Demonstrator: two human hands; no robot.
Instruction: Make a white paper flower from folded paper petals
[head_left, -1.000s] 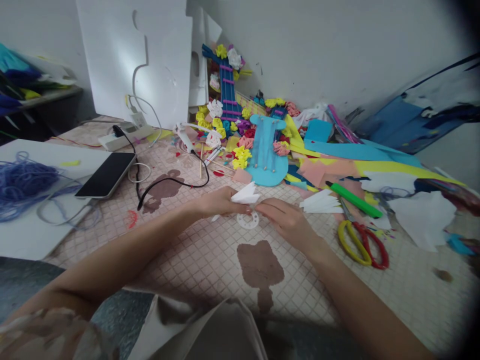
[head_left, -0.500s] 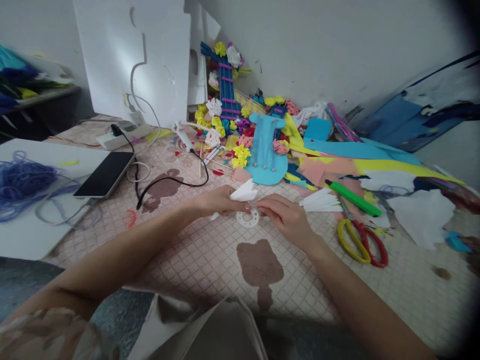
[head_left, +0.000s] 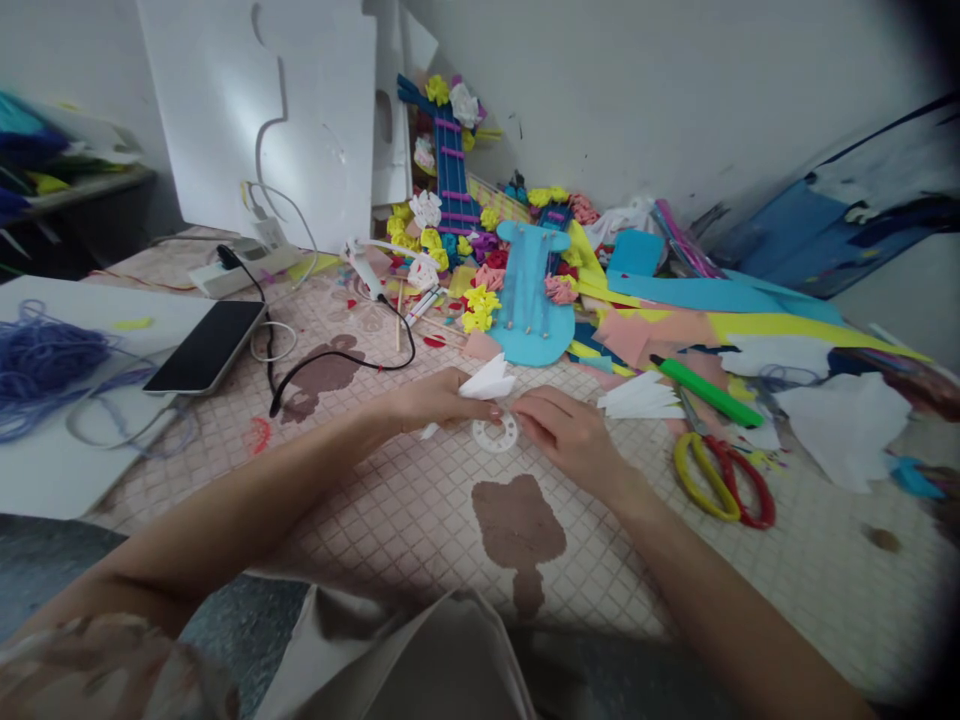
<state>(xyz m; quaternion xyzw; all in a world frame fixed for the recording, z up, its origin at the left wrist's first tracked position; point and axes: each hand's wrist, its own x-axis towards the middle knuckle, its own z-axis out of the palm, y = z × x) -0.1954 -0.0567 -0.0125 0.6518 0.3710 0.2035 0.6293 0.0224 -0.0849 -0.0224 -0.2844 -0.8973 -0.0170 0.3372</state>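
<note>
My left hand (head_left: 442, 400) is closed on a folded piece of white paper (head_left: 486, 378) whose pointed layers fan out above the thumb. Just under the fingertips is a white ring with small holes (head_left: 495, 434), like a tape spool; whether the left hand also grips it is unclear. My right hand (head_left: 562, 428) has its fingers pinched together at the ring's upper right edge, and what lies between them is too small to make out. To the right of that hand lies a fan of white paper strips (head_left: 641, 398).
Red-and-yellow-handled scissors (head_left: 724, 480) and a green cutter (head_left: 711, 392) lie at the right. Behind my hands are a blue foam shape (head_left: 534, 300), paper flowers and scraps. A glue gun (head_left: 364, 270) with a black cord, a phone (head_left: 204, 347) and purple yarn (head_left: 45, 350) are leftward.
The view has shifted slightly. My hands, the folded paper and the white ring keep almost the same pose, with only a tiny movement of the right fingers.
</note>
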